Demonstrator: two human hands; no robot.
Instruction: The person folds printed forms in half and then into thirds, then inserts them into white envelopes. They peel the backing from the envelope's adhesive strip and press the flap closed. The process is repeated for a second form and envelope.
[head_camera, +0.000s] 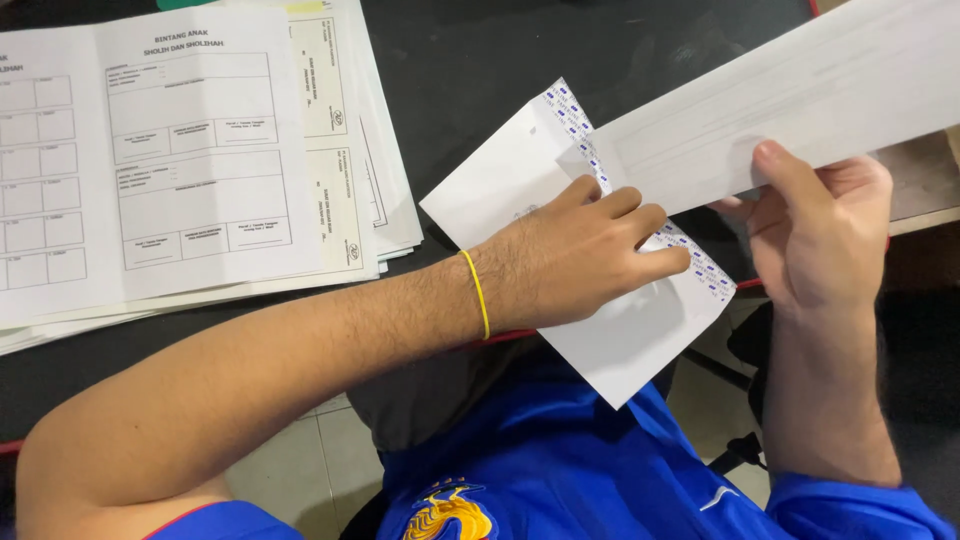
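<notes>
**Folded sheet meets open envelope at the desk edge**

The white envelope (610, 330) lies slanted across the near edge of the black desk (470, 60), its lower corner hanging off over the person's blue shirt (560, 460). Its open mouth, lined with a blue-and-white security pattern, faces up and to the right.

The left hand (590, 265) rests flat on the envelope, fingers pressed close together and extended toward the mouth, pinning the paper down; a yellow band (478, 293) circles that wrist. The right hand (815, 225), just right of the envelope, pinches a long folded paper (780, 105) between thumb on top and fingers beneath, and the paper's lower-left end touches the envelope's mouth.

Both pieces look light, thin and limp. The folded paper probably sags or buckles if pushed from its far end, so a hold near the end closest to the envelope seems steadier. The envelope likely slides easily on the smooth desk and creases under a hard pinch; flat pressure on its body suits it better than gripping an edge.

Well left of the envelope sits a stack of printed forms (190, 150).
</notes>
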